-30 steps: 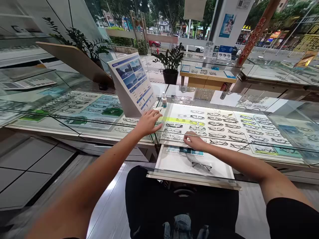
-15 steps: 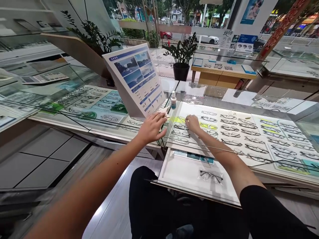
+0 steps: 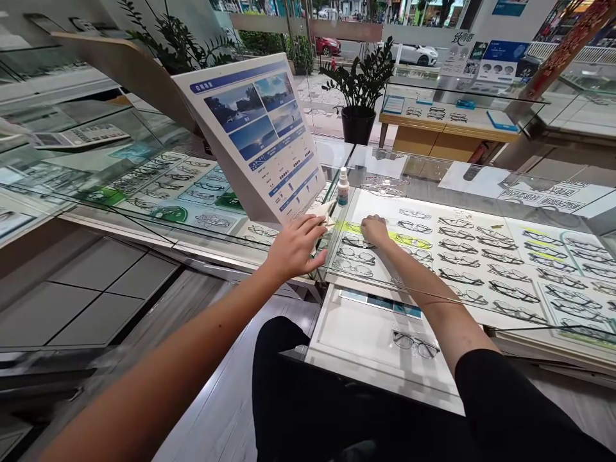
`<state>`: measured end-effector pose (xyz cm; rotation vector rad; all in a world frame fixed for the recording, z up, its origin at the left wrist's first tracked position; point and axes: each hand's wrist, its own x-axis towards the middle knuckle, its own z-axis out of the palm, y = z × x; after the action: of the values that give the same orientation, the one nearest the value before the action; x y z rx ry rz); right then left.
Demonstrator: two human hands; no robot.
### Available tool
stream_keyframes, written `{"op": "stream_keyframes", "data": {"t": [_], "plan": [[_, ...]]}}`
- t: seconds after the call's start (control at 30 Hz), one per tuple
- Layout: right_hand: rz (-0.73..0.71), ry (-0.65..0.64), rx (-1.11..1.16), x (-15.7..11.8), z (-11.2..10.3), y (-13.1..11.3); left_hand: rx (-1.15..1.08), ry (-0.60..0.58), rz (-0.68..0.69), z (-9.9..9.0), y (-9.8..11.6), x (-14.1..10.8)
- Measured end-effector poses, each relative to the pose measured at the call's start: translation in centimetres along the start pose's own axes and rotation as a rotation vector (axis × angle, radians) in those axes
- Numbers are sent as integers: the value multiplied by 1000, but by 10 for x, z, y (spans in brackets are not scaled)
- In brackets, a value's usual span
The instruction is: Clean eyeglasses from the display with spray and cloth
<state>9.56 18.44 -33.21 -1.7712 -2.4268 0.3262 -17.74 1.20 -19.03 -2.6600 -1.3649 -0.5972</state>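
My left hand [image 3: 298, 247] lies on the glass counter top near its front edge, fingers stretched and thumb apart. A crumpled pale cloth or tissue [image 3: 329, 214] is by its fingertips; whether they touch it is unclear. My right hand [image 3: 375, 230] is curled closed over the left part of the eyeglass display [image 3: 356, 282], beside glasses on a yellow strip [image 3: 411, 241]. What its fingers hold, if anything, is hidden. A glass edge line crosses the right forearm. Below it, glasses in a clear wrapper [image 3: 416, 344] lie in a pulled-out white drawer [image 3: 356, 369].
A small spray bottle [image 3: 342, 187] stands on the glass behind my hands. To the left rises a tilted printed display board [image 3: 260, 141]. A potted plant [image 3: 359, 122] stands beyond the counter. Several rows of glasses [image 3: 507, 273] fill the case to the right.
The view has shifted and tilted slightly downward. My left hand stays on the glass. My right hand remains curled at nearly the same place by the yellow strip.
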Motion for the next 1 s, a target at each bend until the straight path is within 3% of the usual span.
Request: {"op": "stream_keyframes", "data": {"t": [0.17,0.37,0.57,0.8,0.93,1.0], "plan": [[3,-7,15,-2,-8,-3,14,5,16,1,-1,0],[-52,127,6,-27,-26,-18,18,6,14,2,-2,0],[-301,167,-4,-91,-38,-54,30,6,11,3,-2,2],[-695,-22,-34,-184,-54,-93,47,18,13,3,0,4],[-842,-161,2,-239,-84,-112,79,26,23,3,0,4],[-863,-149,-1,-252,-109,-119,89,28,24,4,1,4]]}}
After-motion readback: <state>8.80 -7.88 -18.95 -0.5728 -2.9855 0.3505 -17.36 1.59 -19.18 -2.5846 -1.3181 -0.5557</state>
